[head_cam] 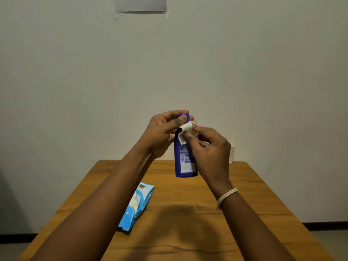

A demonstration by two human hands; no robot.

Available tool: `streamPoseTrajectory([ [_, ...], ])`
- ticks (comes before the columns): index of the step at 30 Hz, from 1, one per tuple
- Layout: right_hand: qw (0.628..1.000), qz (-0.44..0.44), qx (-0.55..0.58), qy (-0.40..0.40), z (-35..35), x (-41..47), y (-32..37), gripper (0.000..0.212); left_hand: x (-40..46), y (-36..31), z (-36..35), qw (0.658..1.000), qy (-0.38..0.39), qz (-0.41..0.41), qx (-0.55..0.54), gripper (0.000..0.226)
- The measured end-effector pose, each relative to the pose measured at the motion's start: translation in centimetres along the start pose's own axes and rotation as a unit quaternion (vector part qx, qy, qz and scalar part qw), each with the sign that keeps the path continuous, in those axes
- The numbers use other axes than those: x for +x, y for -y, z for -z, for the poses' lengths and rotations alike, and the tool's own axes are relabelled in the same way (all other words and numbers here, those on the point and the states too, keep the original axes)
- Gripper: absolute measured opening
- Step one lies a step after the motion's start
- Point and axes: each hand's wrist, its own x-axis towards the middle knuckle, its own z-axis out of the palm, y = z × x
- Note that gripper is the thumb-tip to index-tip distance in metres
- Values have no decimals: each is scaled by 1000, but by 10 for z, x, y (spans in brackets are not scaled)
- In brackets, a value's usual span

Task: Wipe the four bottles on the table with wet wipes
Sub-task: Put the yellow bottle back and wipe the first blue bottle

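Bottle (185, 157) is what I see at the centre, dark blue, held upright in the air above the far half of the table, its printed back label turned toward me and its flat base hanging clear of the wood. Going from the biggest thing down: the table (235, 213) is orange-brown wood and runs from the bottom edge up to a pale wall. My two bare forearms reach across it from below. A blue and white wipes pack (138, 207) lies flat on the table's left side, under my left forearm, well apart from the bottle. My left hand (162, 134) grips the bottle's top, fingers curled over the cap and the thumb laid across its near side. My right hand (209, 147) pinches a small white wipe (185, 129) against the bottle's neck and shoulder, just below the left thumb; part of the wipe hangs down onto the blue body. A white bracelet (227, 196) circles my right wrist. Behind the right hand, at the table's far edge, a pale container (232, 155) peeks out; I cannot tell what it is
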Motion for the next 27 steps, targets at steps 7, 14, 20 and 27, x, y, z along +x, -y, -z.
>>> streamPoseTrajectory([
  [7,937,-254,233,62,14,-50,-13,36,1,14,13,996,-82,-24,-8,30],
  [14,884,-305,318,158,15,-5,3,32,0,0,10,998,-36,-50,-8,32],
  [20,884,-274,337,171,12,1,4,34,0,-11,9,997,-9,-78,-12,30],
  [27,920,-231,293,124,15,-17,-12,38,5,1,8,995,-8,-85,46,34],
])
